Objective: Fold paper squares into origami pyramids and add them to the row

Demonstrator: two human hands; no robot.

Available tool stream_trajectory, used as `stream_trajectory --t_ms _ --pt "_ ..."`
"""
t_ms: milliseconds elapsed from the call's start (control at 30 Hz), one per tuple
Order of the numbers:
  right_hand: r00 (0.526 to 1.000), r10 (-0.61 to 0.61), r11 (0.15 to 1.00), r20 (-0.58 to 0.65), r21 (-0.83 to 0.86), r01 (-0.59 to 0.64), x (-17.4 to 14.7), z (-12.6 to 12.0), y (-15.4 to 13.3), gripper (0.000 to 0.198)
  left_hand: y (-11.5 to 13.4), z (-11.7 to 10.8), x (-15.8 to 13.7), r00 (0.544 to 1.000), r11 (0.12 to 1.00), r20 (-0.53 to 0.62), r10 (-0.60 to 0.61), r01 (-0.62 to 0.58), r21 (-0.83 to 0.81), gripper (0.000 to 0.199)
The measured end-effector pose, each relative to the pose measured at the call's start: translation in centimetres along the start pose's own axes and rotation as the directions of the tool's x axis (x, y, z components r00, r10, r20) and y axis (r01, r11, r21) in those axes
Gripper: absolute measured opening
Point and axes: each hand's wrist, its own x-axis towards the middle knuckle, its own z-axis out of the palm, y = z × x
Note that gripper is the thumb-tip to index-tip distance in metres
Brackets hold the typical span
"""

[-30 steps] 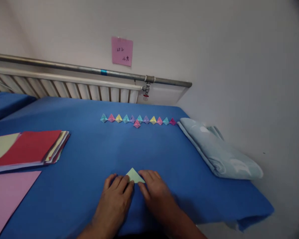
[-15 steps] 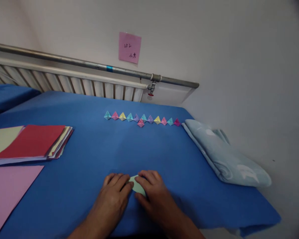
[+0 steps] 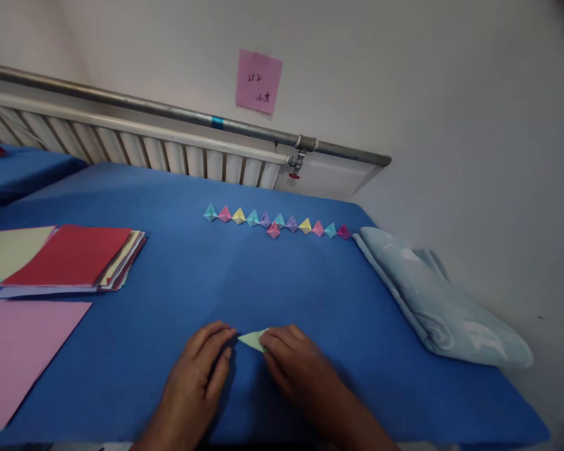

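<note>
A small piece of pale green folded paper (image 3: pixel 252 339) lies on the blue-covered table, its pointed tip turned to the left. My right hand (image 3: pixel 294 360) has its fingers closed over the paper's right part and hides it. Just left of the tip is my left hand (image 3: pixel 202 369), thumb and fingers apart, with nothing in it. Beyond both hands runs a row of small folded paper pieces (image 3: pixel 252 218) in blue, pink, yellow and purple. One pink folded piece (image 3: pixel 273 230) sits in front of the row.
On the left lie a stack of coloured paper (image 3: pixel 75 257) with red on top and a pink sheet (image 3: pixel 28 351). A folded light-blue blanket (image 3: pixel 432 307) rests at the right edge. Behind the table (image 3: pixel 178 269) are a radiator (image 3: pixel 173 153) and a pipe.
My left hand has come off the green paper and moved left. The paper now shows as a narrow point under my right hand. The view has shifted slightly.
</note>
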Motion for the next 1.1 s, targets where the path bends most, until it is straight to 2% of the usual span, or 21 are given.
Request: stream_trajectory --t_ms 67,100,167,233,300,367,500,667,833,967,1100 --pt "0.997 -0.011 1.0 -0.074 -0.02 0.01 -0.1 0.3 0.1 0.02 0.7 0.3 -0.1 0.982 0.975 0.089 -0.168 0.178 -0.132 0.026" --pt "0.992 -0.009 1.0 -0.124 -0.023 0.006 -0.2 0.5 0.2 0.021 1.1 0.5 -0.1 0.951 0.934 0.163 -0.261 0.292 -0.207 0.027" --pt "0.972 0.011 1.0 -0.234 -0.009 -0.013 -0.3 0.9 0.2 0.023 1.9 1.1 0.0 0.86 0.794 0.322 -0.396 0.496 -0.351 0.031" --pt "0.946 0.019 1.0 -0.325 0.01 -0.016 -0.3 1.3 0.1 0.025 2.6 1.8 0.4 0.795 0.642 0.428 -0.429 0.602 -0.475 0.036" --pt "0.929 -0.001 1.0 -0.37 0.028 0.012 -0.1 1.4 -0.3 0.024 3.2 2.5 0.8 0.79 0.541 0.451 -0.416 0.613 -0.575 0.037" --pt "0.921 -0.022 0.997 -0.39 0.056 0.047 0.2 1.4 -0.7 0.024 3.8 2.8 1.2 0.81 0.496 0.42 -0.408 0.583 -0.643 0.035" --pt "0.919 0.014 0.984 -0.395 0.169 0.057 0.5 0.8 -1.7 0.021 4.4 2.5 1.6 0.856 0.498 0.3 -0.421 0.494 -0.712 0.031" --pt "0.93 0.071 0.937 -0.36 0.343 0.061 0.5 0.2 -2.5 0.019 4.7 1.7 1.6 0.842 0.468 0.274 -0.466 0.497 -0.731 0.03" --pt "0.928 0.133 0.9 -0.348 0.434 0.034 0.3 0.2 -2.7 0.019 5.4 1.6 1.3 0.838 0.413 0.219 -0.501 0.453 -0.79 0.027" --pt "0.929 0.155 0.874 -0.336 0.485 0.03 0.3 0.0 -2.9 0.019 4.8 1.6 1.1 0.823 0.361 0.277 -0.495 0.486 -0.796 0.026" --pt "0.929 0.158 0.869 -0.334 0.494 0.03 0.2 -0.3 -3.0 0.02 3.9 1.3 1.2 0.833 0.412 0.338 -0.437 0.52 -0.748 0.028"
